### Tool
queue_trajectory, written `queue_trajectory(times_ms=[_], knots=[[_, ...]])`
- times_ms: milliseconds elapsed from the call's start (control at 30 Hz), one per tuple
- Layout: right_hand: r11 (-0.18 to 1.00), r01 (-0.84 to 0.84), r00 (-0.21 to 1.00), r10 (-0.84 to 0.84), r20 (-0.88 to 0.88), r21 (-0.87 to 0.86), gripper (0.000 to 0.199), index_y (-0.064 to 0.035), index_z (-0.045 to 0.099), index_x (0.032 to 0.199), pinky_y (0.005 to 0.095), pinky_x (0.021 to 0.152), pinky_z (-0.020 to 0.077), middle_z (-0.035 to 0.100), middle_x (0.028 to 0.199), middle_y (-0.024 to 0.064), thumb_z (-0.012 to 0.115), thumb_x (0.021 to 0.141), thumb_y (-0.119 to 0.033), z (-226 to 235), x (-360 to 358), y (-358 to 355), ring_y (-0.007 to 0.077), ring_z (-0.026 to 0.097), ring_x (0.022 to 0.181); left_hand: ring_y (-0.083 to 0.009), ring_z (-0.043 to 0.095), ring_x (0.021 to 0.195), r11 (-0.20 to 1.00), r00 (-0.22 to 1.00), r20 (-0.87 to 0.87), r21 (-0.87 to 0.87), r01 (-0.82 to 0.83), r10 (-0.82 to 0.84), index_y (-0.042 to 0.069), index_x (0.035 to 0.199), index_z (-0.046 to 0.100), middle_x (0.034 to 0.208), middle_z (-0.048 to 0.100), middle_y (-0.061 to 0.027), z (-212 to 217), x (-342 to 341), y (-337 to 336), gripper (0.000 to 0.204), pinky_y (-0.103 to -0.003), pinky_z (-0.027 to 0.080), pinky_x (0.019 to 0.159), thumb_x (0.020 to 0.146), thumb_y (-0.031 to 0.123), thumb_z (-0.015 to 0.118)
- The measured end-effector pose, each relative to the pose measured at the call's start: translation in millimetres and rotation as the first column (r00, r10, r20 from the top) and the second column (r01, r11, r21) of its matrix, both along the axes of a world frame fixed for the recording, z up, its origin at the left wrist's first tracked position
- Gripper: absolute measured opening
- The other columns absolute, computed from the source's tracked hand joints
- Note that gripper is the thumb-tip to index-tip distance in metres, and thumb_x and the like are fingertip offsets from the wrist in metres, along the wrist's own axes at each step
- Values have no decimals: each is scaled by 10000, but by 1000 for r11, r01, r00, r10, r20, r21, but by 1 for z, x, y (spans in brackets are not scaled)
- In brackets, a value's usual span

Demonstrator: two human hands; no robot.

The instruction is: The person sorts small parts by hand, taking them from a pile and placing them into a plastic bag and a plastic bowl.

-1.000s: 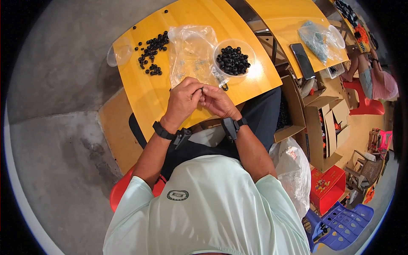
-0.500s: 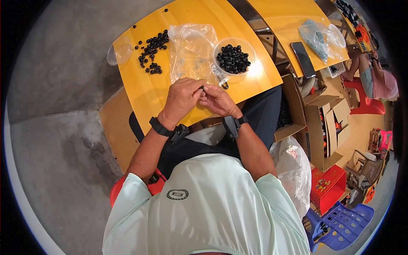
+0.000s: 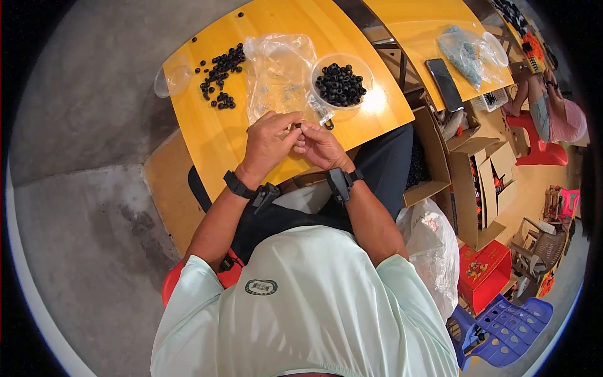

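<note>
Above the near edge of the yellow table (image 3: 213, 147), my hands meet fingertip to fingertip. My left hand (image 3: 270, 141) is closed, with thumb and forefinger pinching a small black part (image 3: 298, 126). The fingers of my right hand (image 3: 321, 146) close on the same part from the other side. Most of it is hidden, so its exact kind cannot be told. Just beyond lies a clear plastic bag (image 3: 276, 69) with tiny pieces in it. Beside that, a clear round tub (image 3: 316, 94) holds many black, bead-like round parts (image 3: 340, 85). More loose black parts (image 3: 221, 70) lie scattered at the left.
A clear lid (image 3: 168, 80) overhangs the table's left edge. A small black loop (image 3: 329, 124) lies near my right fingers. On the second table are a phone (image 3: 445, 85) and a bagged bluish material (image 3: 461, 53). Cardboard boxes (image 3: 480, 195) stand at right; a co-worker (image 3: 556, 113) sits beyond.
Both hands stay together at the same spot. My left forefinger lies straighter, and slightly more of the black part shows between the fingertips. The whole view has shifted a little.
</note>
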State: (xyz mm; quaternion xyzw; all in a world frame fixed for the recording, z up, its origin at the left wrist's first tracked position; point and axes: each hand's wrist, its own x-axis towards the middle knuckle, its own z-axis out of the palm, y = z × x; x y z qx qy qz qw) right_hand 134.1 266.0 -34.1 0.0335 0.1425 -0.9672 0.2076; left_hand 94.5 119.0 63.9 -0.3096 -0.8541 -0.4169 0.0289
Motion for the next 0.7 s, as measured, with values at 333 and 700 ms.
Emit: queue_trajectory(times_ms=[333, 700], knots=[[1000, -24, 1000, 24, -6, -6, 151, -64, 615, 1034, 247, 655, 428, 566, 844, -10, 572, 1005, -205, 1, 0, 1, 95, 511, 751, -211, 692, 937, 949, 935, 355, 289, -123, 14, 3, 984, 723, 1041, 704, -128, -29, 1, -7, 185, -299, 558, 812, 800, 14, 740], [998, -58, 997, 58, 49, -2, 226, -77, 608, 1015, 287, 677, 442, 578, 840, 8, 527, 1028, -287, -2, -1, -4, 132, 525, 743, -299, 666, 876, 998, 997, -77, 60, 32, -28, 8, 928, 700, 954, 708, -121, -13, -4, -2, 165, -364, 541, 784, 765, 21, 727]])
